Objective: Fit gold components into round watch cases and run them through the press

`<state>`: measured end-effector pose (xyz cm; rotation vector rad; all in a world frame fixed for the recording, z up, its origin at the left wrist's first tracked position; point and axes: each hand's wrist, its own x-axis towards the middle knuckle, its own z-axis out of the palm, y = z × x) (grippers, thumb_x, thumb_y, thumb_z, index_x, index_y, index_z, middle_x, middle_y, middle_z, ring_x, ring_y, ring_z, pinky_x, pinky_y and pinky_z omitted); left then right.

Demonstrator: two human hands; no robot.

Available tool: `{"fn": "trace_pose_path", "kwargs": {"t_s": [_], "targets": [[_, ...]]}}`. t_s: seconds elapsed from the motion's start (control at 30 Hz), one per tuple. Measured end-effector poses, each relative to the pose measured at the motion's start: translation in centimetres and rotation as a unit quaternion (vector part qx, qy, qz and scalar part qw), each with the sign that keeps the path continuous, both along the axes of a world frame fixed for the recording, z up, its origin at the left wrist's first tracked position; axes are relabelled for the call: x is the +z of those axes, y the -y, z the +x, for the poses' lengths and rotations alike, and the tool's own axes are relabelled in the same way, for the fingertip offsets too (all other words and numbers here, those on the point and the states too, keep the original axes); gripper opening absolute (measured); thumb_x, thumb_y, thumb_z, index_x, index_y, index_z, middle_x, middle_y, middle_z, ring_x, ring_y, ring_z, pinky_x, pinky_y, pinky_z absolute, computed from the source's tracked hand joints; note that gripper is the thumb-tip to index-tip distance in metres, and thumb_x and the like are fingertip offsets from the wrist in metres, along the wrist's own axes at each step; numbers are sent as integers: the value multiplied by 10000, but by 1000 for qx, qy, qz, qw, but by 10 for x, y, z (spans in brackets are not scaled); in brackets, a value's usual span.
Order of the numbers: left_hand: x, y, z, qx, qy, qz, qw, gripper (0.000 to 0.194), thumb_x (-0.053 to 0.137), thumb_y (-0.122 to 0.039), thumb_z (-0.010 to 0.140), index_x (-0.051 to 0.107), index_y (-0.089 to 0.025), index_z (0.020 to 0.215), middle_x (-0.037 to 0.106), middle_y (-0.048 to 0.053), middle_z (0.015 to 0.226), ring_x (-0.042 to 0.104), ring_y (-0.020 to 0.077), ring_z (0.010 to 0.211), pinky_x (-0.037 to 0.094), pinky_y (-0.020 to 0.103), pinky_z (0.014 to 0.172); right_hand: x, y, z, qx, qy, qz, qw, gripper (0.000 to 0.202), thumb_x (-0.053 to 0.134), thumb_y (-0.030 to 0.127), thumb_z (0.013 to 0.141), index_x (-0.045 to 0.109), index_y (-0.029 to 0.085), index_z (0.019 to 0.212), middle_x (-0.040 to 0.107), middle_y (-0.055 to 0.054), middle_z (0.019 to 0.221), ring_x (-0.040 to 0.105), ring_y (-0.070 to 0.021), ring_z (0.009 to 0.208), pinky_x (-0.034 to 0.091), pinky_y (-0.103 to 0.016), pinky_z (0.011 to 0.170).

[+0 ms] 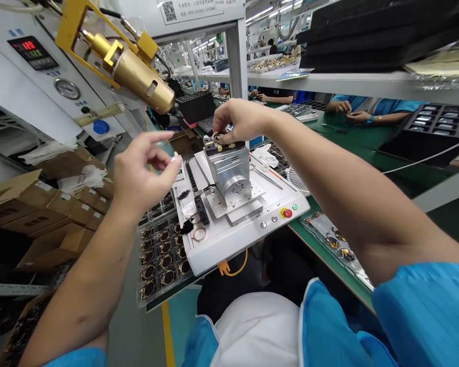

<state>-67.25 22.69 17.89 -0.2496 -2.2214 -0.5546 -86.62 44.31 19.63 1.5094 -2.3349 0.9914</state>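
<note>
My right hand [245, 120] reaches over the metal fixture block [230, 171], fingers bent down and closed around a small ring-shaped part [216, 136] at its top. That part is mostly hidden by the fingers. It rests at or just above the black holder [225, 148] with yellowish pads. My left hand [143, 171] is raised to the left of the fixture, index finger stretched out and thumb apart from it, with nothing plainly held. Something whitish shows at its thumb tip. Below lie loose gold rings [199, 234] on the white machine base [222, 244].
A clear tray of gold-rimmed round parts [166, 247] sits at left. A gold dispenser cylinder [143, 79] hangs above the left hand. Tweezers [268, 177] lie right of the fixture, near the red button [287, 213]. Co-workers' hands [352, 112] show across the bench.
</note>
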Motion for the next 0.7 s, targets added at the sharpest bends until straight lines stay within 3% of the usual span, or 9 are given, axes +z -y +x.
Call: {"fn": "trace_pose_path", "kwargs": {"t_s": [0.13,0.23,0.3,0.4,0.47,0.57,0.7], "targets": [[31,-44,-63,-6,103,-103,989,352,742,-205,787,745,-195,1139,722,14,745,679,212,734,553,362,801,1,-13,4,-36,-9,-127,991,247,863,247,767,687,181,928,749,-43,937,700,-220,917,598,-402,895],[45,-78,-103,17,191,-171,966,314,801,-284,758,773,-150,1040,743,86,836,707,293,900,535,409,866,3,-36,15,-51,-6,-157,986,275,862,289,780,675,188,954,749,-44,964,694,-217,938,599,-411,925],[51,-88,-117,26,233,-180,955,296,776,-369,807,782,-131,983,743,115,862,705,305,944,525,413,882,2,-59,31,-61,1,-169,984,300,876,303,777,676,193,971,748,-46,965,689,-218,960,596,-423,959],[53,-79,-117,-2,229,-163,960,342,630,-440,925,792,-140,952,752,112,868,699,282,964,509,403,922,-11,-103,67,-101,21,-225,969,299,871,317,798,678,205,996,744,-67,1027,694,-232,1022,592,-433,1011],[49,-62,-109,-36,218,-159,962,370,586,-462,942,798,-160,970,769,100,917,699,279,984,501,405,956,-31,-135,90,-141,47,-274,950,260,844,334,827,679,223,995,739,-71,1064,710,-245,1056,597,-424,1018],[36,-38,-99,-109,239,-160,951,372,595,-491,917,807,-197,999,787,73,1064,701,278,1056,500,404,1005,-78,-173,113,-200,126,-301,924,243,839,364,811,692,243,963,755,-57,1028,741,-251,1000,631,-415,931],[20,-27,-100,-146,212,-126,958,320,636,-485,872,817,-224,915,791,59,1125,720,256,1039,522,380,995,-151,-191,125,-265,262,-301,878,382,905,472,693,710,219,902,784,-67,947,753,-258,897,643,-432,850]]}}
